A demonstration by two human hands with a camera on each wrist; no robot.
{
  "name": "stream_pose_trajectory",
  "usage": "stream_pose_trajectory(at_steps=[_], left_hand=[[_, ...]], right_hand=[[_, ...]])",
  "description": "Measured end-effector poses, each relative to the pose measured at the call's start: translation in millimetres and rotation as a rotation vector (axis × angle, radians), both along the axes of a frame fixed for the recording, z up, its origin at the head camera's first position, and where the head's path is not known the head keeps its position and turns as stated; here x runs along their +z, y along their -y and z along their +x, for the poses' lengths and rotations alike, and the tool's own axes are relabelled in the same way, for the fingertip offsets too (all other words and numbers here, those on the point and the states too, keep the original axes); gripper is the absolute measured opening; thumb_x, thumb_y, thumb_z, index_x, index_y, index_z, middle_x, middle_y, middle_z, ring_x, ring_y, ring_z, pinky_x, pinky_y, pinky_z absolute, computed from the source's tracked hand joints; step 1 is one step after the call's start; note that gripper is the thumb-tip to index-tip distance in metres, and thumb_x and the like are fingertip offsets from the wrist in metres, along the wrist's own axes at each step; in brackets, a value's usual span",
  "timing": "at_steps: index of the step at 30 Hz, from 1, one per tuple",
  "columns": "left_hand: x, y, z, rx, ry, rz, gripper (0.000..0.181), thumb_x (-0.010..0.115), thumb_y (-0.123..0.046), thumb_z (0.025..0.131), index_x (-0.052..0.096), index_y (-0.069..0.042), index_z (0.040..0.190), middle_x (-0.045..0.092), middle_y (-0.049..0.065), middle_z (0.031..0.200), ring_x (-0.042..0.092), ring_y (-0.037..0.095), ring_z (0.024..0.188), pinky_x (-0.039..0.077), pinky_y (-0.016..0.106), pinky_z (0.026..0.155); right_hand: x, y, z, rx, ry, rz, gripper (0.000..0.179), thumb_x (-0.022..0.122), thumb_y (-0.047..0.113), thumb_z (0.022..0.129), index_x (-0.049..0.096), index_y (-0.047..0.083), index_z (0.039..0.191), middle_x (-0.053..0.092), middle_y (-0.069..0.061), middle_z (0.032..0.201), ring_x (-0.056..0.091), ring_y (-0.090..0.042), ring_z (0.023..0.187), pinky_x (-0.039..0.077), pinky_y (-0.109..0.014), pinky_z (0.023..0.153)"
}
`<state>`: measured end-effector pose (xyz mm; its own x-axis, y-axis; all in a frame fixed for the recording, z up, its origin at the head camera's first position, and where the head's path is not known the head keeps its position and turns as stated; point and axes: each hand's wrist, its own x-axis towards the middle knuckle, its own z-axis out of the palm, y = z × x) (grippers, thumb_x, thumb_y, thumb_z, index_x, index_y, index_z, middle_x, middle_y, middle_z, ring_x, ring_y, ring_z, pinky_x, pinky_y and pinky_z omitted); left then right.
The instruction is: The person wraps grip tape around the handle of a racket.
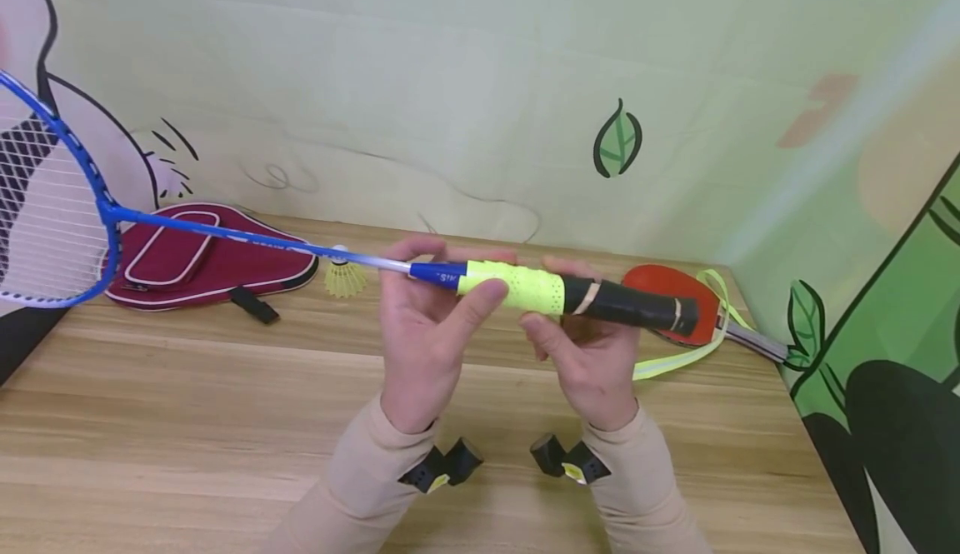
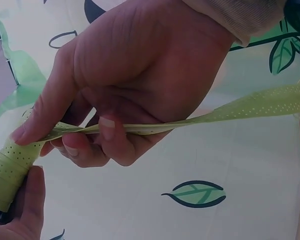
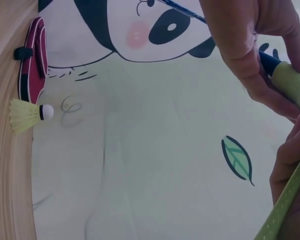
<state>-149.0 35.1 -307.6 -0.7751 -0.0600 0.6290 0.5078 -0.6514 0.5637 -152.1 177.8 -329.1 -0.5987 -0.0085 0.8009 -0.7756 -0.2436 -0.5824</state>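
Your left hand (image 1: pixel 422 341) grips the racket (image 1: pixel 438 276) at its yellow wrap (image 1: pixel 531 289), the shaft (image 1: pixel 262 239) reaching out leftward; your right hand (image 1: pixel 594 362) pinches the yellow tape (image 1: pixel 663 366), which trails off rightward.

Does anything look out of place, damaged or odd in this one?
The racket handle looks oddly half-dressed: yellow-green tape wraps only part of it, leaving the black end uncovered, with two tan bands showing. The tape's unwound length trails by the red paddle. Nothing looks spilled.
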Motion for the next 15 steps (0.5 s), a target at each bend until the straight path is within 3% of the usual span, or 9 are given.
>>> stream_pose_trajectory(at_steps=[5,15], left_hand=[[0.7,0.2,0.2,0.025,0.023,-0.005,0.045,0.074,-0.003,0.085,0.041,-0.010,0.114,0.070,0.009,0.097,0.070,0.028,0.092,0.057,0.032,0.077],[-0.8,0.3,0.3,0.063,0.077,-0.017,0.041,0.078,-0.012,0.083,0.045,-0.009,0.108,0.060,0.007,0.091,0.071,0.027,0.088,0.058,0.030,0.074]], right_hand=[[-1.7,-0.5,1.6,0.048,0.025,-0.026,0.049,0.076,0.001,0.083,0.056,-0.005,0.126,0.068,-0.004,0.089,0.047,-0.013,0.049,0.040,-0.025,0.041],[-0.8,0.3,2.7,0.060,0.028,-0.042,0.038,0.076,0.002,0.083,0.058,-0.007,0.115,0.064,-0.008,0.095,0.049,-0.013,0.051,0.042,-0.023,0.043]])
